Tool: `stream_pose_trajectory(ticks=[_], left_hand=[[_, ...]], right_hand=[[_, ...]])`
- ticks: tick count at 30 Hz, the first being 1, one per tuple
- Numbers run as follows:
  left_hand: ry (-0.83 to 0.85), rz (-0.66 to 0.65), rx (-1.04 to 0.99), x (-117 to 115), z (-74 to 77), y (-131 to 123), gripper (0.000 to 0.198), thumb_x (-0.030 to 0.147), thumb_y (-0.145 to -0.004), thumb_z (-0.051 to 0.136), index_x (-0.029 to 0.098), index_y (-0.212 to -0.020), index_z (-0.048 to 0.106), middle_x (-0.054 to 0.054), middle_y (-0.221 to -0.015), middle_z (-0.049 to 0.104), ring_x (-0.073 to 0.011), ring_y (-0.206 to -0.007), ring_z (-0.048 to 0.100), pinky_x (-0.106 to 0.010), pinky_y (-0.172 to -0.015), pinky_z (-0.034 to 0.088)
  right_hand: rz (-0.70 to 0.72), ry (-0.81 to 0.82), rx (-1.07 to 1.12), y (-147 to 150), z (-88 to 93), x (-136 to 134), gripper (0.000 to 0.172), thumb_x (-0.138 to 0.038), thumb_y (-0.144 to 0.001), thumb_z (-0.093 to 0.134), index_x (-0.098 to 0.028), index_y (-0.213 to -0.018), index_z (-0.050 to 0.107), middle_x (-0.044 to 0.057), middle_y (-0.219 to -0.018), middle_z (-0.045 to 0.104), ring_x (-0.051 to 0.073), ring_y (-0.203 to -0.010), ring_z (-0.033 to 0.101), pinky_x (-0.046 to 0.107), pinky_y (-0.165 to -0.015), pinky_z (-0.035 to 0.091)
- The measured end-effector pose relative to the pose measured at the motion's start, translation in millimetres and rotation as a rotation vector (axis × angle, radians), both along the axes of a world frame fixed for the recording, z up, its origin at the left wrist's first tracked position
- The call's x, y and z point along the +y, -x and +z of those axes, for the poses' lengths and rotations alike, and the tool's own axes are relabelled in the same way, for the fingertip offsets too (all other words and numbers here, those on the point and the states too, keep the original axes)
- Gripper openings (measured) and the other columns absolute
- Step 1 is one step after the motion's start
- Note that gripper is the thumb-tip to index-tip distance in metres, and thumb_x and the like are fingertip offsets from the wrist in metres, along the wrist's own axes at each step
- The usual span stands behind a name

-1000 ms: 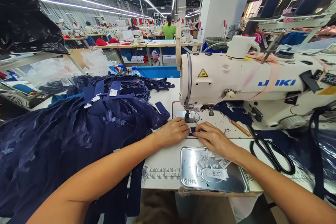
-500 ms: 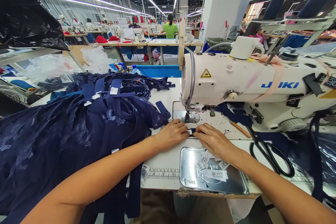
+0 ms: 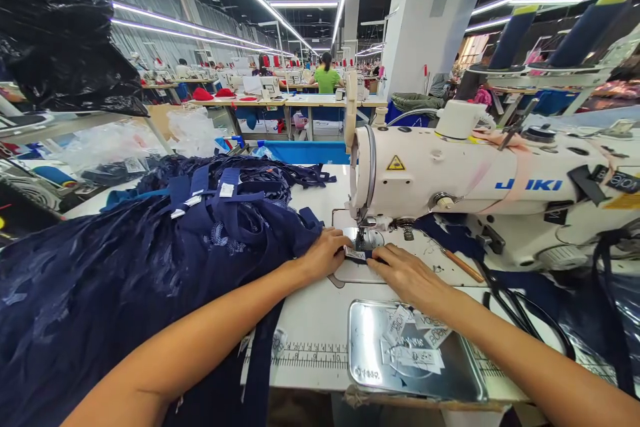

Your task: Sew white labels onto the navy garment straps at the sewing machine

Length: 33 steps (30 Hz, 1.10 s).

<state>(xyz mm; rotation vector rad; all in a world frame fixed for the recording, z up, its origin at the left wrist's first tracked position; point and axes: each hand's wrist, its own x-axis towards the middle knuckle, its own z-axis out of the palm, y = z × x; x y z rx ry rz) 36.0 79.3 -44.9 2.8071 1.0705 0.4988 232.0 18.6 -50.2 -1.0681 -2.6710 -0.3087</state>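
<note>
A white printed label [image 3: 355,253] lies on a narrow navy fabric strip [image 3: 361,260], just in front of the presser foot [image 3: 361,238] of a white sewing machine [image 3: 425,170]. My left hand [image 3: 326,255] is closed on the label's left end, fingertips pinching it against the strip. My right hand [image 3: 403,272] pinches the strip at the label's right end. Beside my left forearm, a large heap of navy lace garments [image 3: 210,267] with straps spreads over the table. Whether the needle touches the label is too small to tell.
A metal tray [image 3: 367,373] with several loose labels [image 3: 413,355] sits at the front edge, by a printed ruler strip [image 3: 313,355]. Black scissors [image 3: 537,320] and an orange-handled tool [image 3: 463,265] lie at right. Navy thread cones [image 3: 513,40] stand behind. A person in green [image 3: 327,79] sits ahead.
Both hands have brought the strip up to the presser foot, and the label now shows flat between them. The view has tilted up, so the table appears lower.
</note>
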Motion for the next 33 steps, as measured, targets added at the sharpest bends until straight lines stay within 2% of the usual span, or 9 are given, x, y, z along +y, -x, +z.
stream_pose_trajectory(ticks=[4,7,16,19,25,33], left_hand=[[-0.129,-0.194,0.042,2,1.7,5,0.035,0.001,-0.072,0.044,0.016,-0.102,0.055,-0.010,-0.110,0.053,-0.0204,-0.102,0.048,-0.035,-0.085,0.037],[-0.120,-0.286,0.106,3,2.5,6,0.031,0.002,-0.074,0.046,0.015,-0.102,0.054,-0.009,-0.105,0.059,-0.0195,-0.099,0.052,-0.034,-0.087,0.036],[-0.193,-0.181,0.202,15,-0.7,5,0.026,0.004,-0.076,0.045,0.014,-0.098,0.057,-0.010,-0.101,0.060,-0.0219,-0.095,0.054,-0.034,-0.082,0.037],[-0.200,-0.189,0.200,18,-1.2,5,0.026,0.004,-0.077,0.046,0.015,-0.098,0.057,-0.009,-0.099,0.060,-0.0209,-0.094,0.054,-0.034,-0.083,0.037],[-0.267,-0.234,0.246,20,-2.5,7,0.033,0.008,-0.081,0.042,0.017,-0.111,0.050,-0.010,-0.099,0.059,-0.0209,-0.095,0.052,-0.036,-0.087,0.034],[-0.298,-0.243,0.316,20,-0.1,8,0.031,0.013,-0.084,0.037,0.017,-0.110,0.051,-0.009,-0.101,0.057,-0.0202,-0.096,0.052,-0.040,-0.094,0.029]], right_hand=[[-0.008,-0.003,0.000,0,-0.3,3,0.027,-0.002,-0.081,0.036,-0.012,-0.097,0.056,0.011,-0.093,0.054,0.020,-0.082,0.048,0.033,-0.068,0.046],[-0.016,-0.018,-0.001,0,-0.3,3,0.030,0.000,-0.080,0.036,-0.012,-0.099,0.056,0.012,-0.097,0.054,0.021,-0.085,0.048,0.034,-0.070,0.047],[-0.029,-0.052,-0.041,1,-2.2,19,0.026,-0.002,-0.081,0.039,-0.011,-0.097,0.057,0.012,-0.099,0.056,0.022,-0.088,0.050,0.035,-0.073,0.047],[-0.043,-0.068,-0.008,2,-4.6,20,0.028,-0.003,-0.082,0.037,-0.011,-0.098,0.057,0.013,-0.100,0.056,0.022,-0.091,0.050,0.035,-0.071,0.048],[-0.043,-0.059,0.052,2,-5.8,22,0.026,-0.006,-0.083,0.038,-0.013,-0.100,0.057,0.013,-0.099,0.057,0.023,-0.097,0.049,0.035,-0.071,0.049],[-0.052,-0.047,0.040,3,-5.8,23,0.027,-0.007,-0.084,0.037,-0.012,-0.101,0.057,0.012,-0.100,0.057,0.023,-0.096,0.050,0.036,-0.071,0.051]])
